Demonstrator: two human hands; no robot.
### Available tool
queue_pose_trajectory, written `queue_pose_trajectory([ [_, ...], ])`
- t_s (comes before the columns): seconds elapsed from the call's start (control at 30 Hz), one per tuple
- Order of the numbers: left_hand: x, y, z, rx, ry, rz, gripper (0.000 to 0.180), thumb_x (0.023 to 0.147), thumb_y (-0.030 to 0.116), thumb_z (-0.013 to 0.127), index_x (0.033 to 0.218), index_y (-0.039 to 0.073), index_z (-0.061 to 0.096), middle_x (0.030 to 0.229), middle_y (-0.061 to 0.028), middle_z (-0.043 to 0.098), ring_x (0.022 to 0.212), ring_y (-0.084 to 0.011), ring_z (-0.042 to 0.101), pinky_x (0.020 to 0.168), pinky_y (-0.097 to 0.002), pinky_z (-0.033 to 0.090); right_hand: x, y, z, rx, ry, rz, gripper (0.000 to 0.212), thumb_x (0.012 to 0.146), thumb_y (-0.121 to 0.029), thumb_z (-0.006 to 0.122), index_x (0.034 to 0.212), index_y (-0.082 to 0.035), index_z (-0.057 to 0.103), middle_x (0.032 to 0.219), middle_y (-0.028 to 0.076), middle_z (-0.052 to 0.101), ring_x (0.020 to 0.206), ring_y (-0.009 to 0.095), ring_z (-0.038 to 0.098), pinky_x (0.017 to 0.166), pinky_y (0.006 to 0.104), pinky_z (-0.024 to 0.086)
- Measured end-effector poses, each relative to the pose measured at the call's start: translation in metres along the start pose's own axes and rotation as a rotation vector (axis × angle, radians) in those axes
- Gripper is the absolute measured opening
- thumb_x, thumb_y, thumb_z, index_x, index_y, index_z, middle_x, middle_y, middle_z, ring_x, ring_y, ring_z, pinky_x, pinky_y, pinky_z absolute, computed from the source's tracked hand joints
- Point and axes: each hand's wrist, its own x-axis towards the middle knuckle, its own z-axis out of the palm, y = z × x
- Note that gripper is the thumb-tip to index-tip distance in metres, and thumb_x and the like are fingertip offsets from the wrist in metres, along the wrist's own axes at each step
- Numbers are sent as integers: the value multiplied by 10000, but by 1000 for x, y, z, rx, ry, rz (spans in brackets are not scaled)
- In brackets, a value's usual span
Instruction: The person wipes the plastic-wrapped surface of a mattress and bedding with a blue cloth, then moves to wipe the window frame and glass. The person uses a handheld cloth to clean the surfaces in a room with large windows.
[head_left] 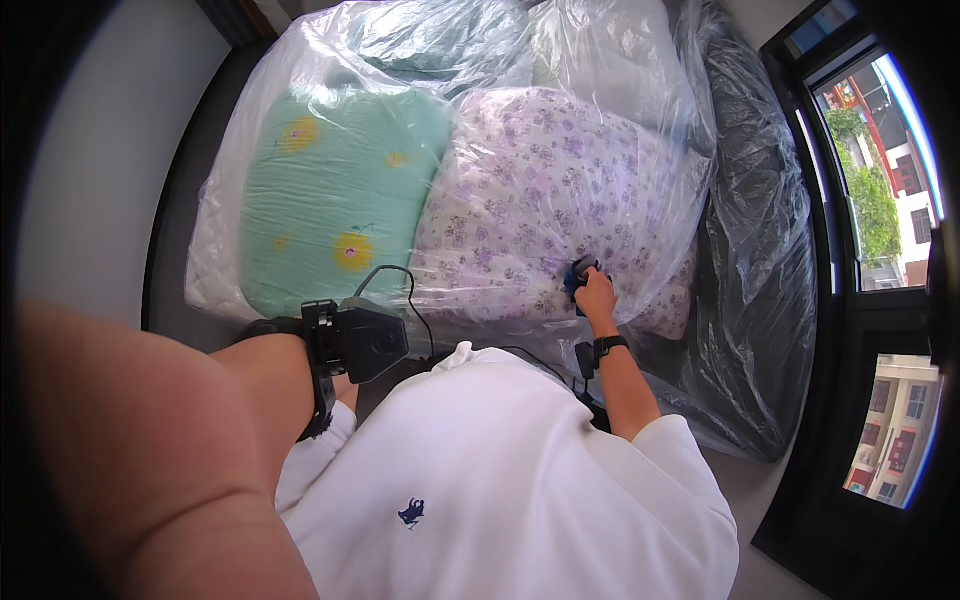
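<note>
My right hand (597, 297) is closed around a small dark blue and black object (578, 274), whose kind I cannot make out. It is over the near part of a white quilt with purple flowers (545, 180), under clear plastic sheeting (655, 150). Very close and blurred, my left hand (150, 430) is raised at the lower left. Its fingers do not show, so I cannot tell whether it holds anything. Strapped at the left wrist is a black device (365, 340) with a cable. Beside the flowered quilt, a mint green quilt (340, 190) with yellow flowers also lies under plastic.
The plastic covers the bed-like surface and hangs in loose folds (755, 250) on the right. Past it stands a black-framed window (865, 190) with buildings outside. A grey wall (120, 150) runs along the left. My right wrist wears a black band (608, 346).
</note>
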Motion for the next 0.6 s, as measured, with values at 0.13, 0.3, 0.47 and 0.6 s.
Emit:
queue_pose_trajectory([
  [0.13,7,-2,1,-14,5,7,553,778,180,814,1241,89,525,1180,-105,513,1127,-266,478,956,-389,399,15,-32,-6,201,172,-282,378,805,-83,586,1182,-103,598,1162,143,609,1072,372,575,839,528,501],
  [0.3,12,0,1,-16,28,-51,586,780,202,820,1268,96,514,1221,-108,497,1173,-273,462,992,-399,390,-3,-53,17,67,31,-436,453,814,-60,606,1259,-113,539,1256,142,535,1130,370,541,833,549,514],
  [0.47,-15,-6,21,-114,21,-324,619,782,223,827,1295,104,503,1263,-110,482,1219,-281,446,1027,-409,381,-8,-37,34,34,-76,-304,483,809,-58,641,1269,-91,497,1284,188,481,1094,410,551,808,543,535],
  [0.6,-136,-12,83,-371,-582,-892,645,783,240,833,1317,110,494,1296,-112,470,1256,-287,434,1056,-416,374,8,-35,19,121,-182,-247,368,777,-89,602,1137,-49,537,1079,230,583,950,439,591,762,535,517],
])
